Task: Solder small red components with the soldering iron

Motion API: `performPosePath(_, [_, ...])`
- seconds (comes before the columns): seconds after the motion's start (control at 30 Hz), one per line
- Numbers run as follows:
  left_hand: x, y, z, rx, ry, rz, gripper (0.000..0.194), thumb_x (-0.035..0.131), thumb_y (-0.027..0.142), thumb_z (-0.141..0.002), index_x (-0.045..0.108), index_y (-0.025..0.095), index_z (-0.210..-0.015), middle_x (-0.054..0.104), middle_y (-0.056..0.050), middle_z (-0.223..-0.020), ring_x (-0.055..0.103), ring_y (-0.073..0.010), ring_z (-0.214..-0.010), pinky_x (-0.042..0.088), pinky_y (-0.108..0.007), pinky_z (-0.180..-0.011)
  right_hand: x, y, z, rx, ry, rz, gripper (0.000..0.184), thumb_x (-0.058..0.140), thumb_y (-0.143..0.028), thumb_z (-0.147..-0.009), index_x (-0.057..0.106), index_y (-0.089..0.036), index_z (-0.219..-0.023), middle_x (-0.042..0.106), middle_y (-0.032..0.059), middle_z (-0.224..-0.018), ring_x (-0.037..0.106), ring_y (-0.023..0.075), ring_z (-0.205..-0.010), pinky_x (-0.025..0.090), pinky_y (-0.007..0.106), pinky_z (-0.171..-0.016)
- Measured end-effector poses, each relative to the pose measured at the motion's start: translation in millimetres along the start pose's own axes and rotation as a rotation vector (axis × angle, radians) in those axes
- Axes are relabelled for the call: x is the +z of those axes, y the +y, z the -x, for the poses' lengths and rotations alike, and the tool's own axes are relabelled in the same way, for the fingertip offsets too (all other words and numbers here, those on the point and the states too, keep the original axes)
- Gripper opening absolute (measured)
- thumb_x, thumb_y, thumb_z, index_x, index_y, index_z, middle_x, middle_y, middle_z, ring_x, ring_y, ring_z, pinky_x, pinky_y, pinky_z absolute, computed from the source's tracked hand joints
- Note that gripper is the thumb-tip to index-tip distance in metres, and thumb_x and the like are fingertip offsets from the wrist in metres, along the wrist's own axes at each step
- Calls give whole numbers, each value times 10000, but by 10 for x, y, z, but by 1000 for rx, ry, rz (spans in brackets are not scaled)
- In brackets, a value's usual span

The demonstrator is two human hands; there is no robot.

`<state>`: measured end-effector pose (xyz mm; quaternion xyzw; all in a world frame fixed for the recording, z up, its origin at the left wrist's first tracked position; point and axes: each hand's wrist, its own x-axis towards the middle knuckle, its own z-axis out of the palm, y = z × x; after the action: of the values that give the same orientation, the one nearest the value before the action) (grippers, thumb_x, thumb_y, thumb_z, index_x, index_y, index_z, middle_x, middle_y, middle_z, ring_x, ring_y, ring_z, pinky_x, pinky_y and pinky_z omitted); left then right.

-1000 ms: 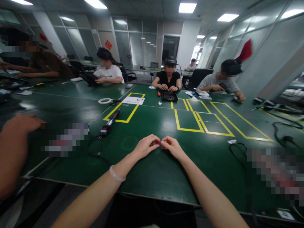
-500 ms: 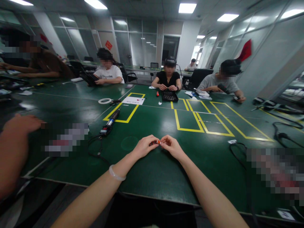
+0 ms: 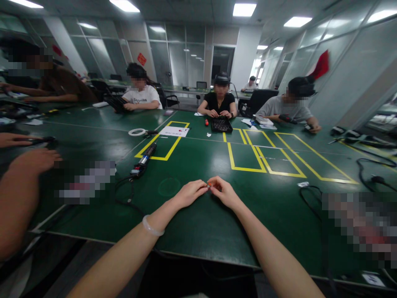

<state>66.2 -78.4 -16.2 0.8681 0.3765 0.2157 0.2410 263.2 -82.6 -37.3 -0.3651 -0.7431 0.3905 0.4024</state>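
Note:
My left hand (image 3: 191,193) and my right hand (image 3: 224,192) meet at the fingertips above the green table (image 3: 206,231). Between them shows a small orange piece (image 3: 210,184) with a pale end, mostly covered by the fingers; its kind is too small to make out. My right thumb and fingers pinch it. The left fingers are pressed together against its near side, and whether they also grip something is hidden. A pale bangle (image 3: 152,227) circles my left wrist.
A screwdriver-like tool (image 3: 144,159) with a cable lies left of my hands. Yellow tape outlines (image 3: 248,169) mark the table. Across it, a co-worker handles things at a black tray (image 3: 221,125). Another person's arm (image 3: 23,190) reaches in at left. A dark cable (image 3: 310,203) lies at right.
My fingers have closed further over the orange piece, so less of it shows. The left fingers have straightened slightly. At far left, another hand with a dark tool has come into view.

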Motion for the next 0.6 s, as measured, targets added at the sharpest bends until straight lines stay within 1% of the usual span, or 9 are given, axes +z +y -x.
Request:
performPosePath(0.13, [-12,35,2,-17,9,25,351,317,356,-960,581,169,-824,580,-21,-818,541,-140,-765,403,-242,-722,-22,33,3,13,25,-19,154,548,-255,-822,545,-183,-958,581,5,-820,496,113,-666,383,237,-610])
performPosePath(0.23, [-31,75,8,-22,27,52,395,275,363,-967,563,168,-779,566,-17,-787,536,-136,-743,404,-244,-718,-28,32,4,41,29,-44,161,580,-273,-800,537,-184,-927,559,-9,-779,481,108,-640,378,236,-594])
performPosePath(0.3, [-45,98,15,-29,35,70,395,269,362,-967,572,170,-802,569,-18,-786,540,-139,-749,409,-247,-717,-26,28,1,64,35,-59,176,595,-291,-790,533,-185,-916,542,-16,-750,470,105,-622,372,233,-580])
performPosePath(0.33, [-50,106,19,-37,42,84,376,280,362,-965,582,173,-845,576,-17,-793,546,-141,-757,413,-248,-718,-24,28,-3,75,41,-67,185,601,-301,-787,531,-185,-912,538,-17,-745,467,104,-618,370,232,-574])
performPosePath(0.4, [-51,108,27,-62,64,128,309,340,373,-948,582,184,-974,598,-16,-829,560,-143,-770,425,-249,-710,-20,34,-11,93,57,-86,204,613,-322,-780,526,-184,-904,541,-13,-748,466,105,-617,372,232,-566])
performPosePath(0.47, [-40,94,33,-86,85,179,283,449,385,-904,544,195,-1091,613,-18,-872,573,-143,-773,438,-245,-687,-15,50,-21,111,71,-109,223,624,-343,-773,525,-183,-892,549,-8,-757,475,107,-623,378,233,-566])
performPosePath(0.53, [-22,73,33,-89,103,199,337,559,369,-841,518,199,-1129,617,-22,-898,579,-143,-775,445,-242,-669,-10,71,-27,130,78,-130,240,637,-360,-765,527,-181,-881,556,-5,-758,486,110,-631,387,235,-574])
performPosePath(0.6, [-7,59,30,-74,126,178,360,618,332,-796,521,204,-1117,615,-22,-904,576,-142,-775,448,-244,-672,-2,91,-29,149,74,-148,254,646,-373,-758,531,-178,-872,560,-5,-753,494,109,-629,393,237,-581])
